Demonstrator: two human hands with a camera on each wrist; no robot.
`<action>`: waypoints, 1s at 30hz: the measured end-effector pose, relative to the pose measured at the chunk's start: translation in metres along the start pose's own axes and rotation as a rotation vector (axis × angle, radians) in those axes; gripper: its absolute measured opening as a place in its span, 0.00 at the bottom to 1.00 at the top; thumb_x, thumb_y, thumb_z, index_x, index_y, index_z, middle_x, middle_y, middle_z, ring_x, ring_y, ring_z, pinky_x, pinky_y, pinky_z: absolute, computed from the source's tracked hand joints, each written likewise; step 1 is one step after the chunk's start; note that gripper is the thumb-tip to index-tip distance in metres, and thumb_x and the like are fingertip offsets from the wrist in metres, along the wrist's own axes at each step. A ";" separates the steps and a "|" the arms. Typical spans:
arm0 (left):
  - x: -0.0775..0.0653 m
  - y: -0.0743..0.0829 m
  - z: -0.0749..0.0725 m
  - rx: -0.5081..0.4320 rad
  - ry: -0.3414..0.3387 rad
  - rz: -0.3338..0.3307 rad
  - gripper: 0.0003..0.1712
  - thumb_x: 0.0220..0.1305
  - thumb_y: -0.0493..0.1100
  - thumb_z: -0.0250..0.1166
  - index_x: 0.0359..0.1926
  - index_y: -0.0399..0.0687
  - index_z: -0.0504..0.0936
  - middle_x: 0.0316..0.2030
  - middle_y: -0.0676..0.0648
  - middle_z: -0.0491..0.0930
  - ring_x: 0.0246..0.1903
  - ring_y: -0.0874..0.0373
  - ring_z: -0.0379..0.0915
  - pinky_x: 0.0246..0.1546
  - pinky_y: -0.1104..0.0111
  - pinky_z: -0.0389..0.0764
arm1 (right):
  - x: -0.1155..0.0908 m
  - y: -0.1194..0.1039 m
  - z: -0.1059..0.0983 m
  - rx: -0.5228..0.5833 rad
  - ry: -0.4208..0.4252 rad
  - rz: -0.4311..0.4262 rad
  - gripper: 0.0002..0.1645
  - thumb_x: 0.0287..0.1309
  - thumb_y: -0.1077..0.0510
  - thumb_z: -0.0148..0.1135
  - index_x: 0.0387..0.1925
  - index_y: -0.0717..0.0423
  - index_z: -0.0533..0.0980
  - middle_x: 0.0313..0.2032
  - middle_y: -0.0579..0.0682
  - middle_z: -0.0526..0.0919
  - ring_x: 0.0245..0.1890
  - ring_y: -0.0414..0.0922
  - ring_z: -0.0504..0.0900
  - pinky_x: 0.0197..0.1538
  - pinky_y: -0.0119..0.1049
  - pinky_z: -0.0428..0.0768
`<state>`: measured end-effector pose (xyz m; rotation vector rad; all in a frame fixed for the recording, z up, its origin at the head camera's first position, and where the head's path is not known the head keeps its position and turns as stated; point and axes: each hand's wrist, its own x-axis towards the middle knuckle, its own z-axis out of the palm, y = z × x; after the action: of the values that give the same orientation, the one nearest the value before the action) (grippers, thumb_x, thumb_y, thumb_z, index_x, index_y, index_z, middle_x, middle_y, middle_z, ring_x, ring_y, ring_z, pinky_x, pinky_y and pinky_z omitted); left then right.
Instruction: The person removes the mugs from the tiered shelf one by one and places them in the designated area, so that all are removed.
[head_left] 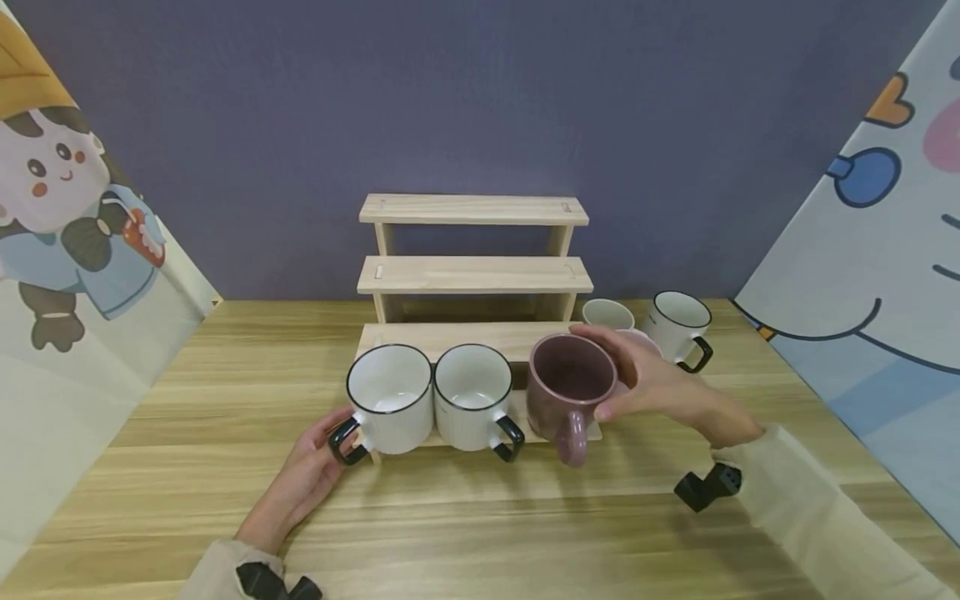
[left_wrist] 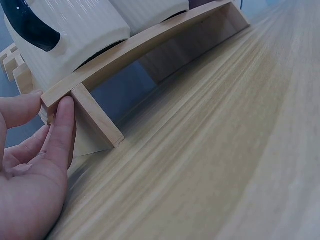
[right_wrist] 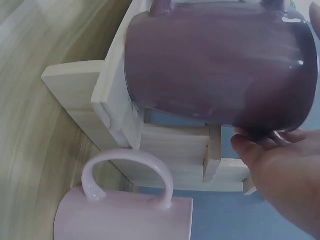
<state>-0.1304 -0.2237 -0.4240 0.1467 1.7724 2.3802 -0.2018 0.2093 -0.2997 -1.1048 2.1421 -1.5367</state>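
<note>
Our pale sleeves (head_left: 832, 517) came nearest the camera, each wearing a black mount (head_left: 708, 486), over the wood-grain table (head_left: 450, 533). With our left hand (head_left: 309, 467) we pinched the left end of the wooden rack (head_left: 472, 275) at its lowest board (left_wrist: 132, 50) — thumb at the edge, a finger beneath. With our right hand (head_left: 652, 379) we gripped the purple mug (head_left: 551, 412) from its right side, thumb and fingers spread about its body. It was at the lowest board's right end, handle toward us — whether its base sat fully down, we could not tell. Left of it stood a middle white mug (head_left: 465, 421) and a left white mug (head_left: 397, 425), side by side, both black-handled. Beside the rack we saw a pink mug (right_wrist: 125, 220), a pale cup (head_left: 607, 313) and another white mug (head_left: 667, 337).
</note>
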 end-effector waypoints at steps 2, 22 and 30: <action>0.000 0.000 0.000 0.005 0.009 -0.001 0.18 0.67 0.34 0.55 0.56 0.48 0.65 0.48 0.60 0.77 0.48 0.70 0.73 0.50 0.77 0.78 | 0.000 -0.001 0.002 -0.012 0.009 0.025 0.58 0.42 0.60 0.76 0.69 0.67 0.51 0.63 0.61 0.68 0.62 0.44 0.70 0.63 0.30 0.71; -0.001 0.000 0.000 0.000 0.008 -0.001 0.17 0.67 0.33 0.55 0.54 0.52 0.67 0.48 0.60 0.77 0.47 0.70 0.73 0.50 0.78 0.78 | 0.007 0.003 0.017 -0.108 0.148 0.016 0.61 0.30 0.67 0.80 0.68 0.65 0.57 0.60 0.60 0.72 0.57 0.35 0.72 0.59 0.24 0.72; -0.001 0.002 0.001 0.013 0.010 -0.012 0.21 0.67 0.33 0.55 0.58 0.46 0.63 0.49 0.60 0.77 0.48 0.70 0.73 0.50 0.78 0.78 | 0.001 0.000 0.016 -0.173 0.208 0.042 0.60 0.28 0.67 0.80 0.67 0.62 0.60 0.59 0.59 0.74 0.57 0.34 0.73 0.58 0.23 0.72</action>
<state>-0.1289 -0.2230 -0.4219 0.1264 1.7882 2.3656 -0.1928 0.1973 -0.3054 -0.9815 2.4609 -1.5308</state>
